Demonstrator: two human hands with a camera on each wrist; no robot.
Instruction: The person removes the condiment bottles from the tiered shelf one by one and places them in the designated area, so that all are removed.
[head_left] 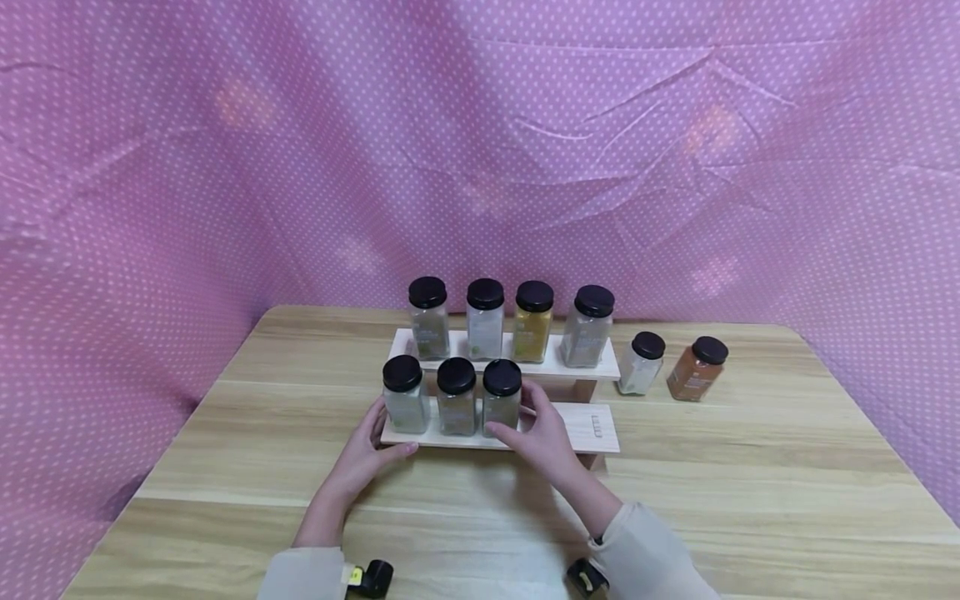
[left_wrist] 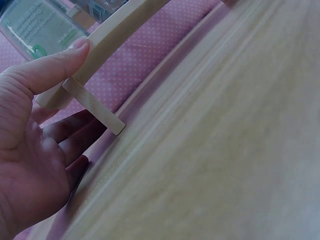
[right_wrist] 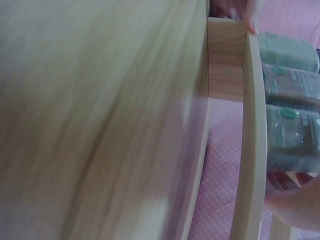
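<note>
A two-tier wooden spice rack [head_left: 581, 427] holds square glass jars with black lids. On its lower step stand three jars: a pale one [head_left: 406, 408], a brownish one [head_left: 457, 412] and a greyish one [head_left: 500, 412]. My right hand [head_left: 546, 440] grips the greyish jar, thumb in front and fingers round its right side. At the rack's left end, my left hand [head_left: 363, 460] holds the lower step. In the left wrist view its thumb [left_wrist: 60, 67] lies on the board's front edge, while the other fingers reach behind the short wooden leg [left_wrist: 95, 106].
Several more jars, among them a yellow one [head_left: 532, 329], stand on the upper step. Right of the rack, a whitish jar [head_left: 641, 364] and a reddish-brown jar [head_left: 697, 369] sit on the wooden table [head_left: 757, 492]. A pink dotted cloth [head_left: 480, 150] hangs behind.
</note>
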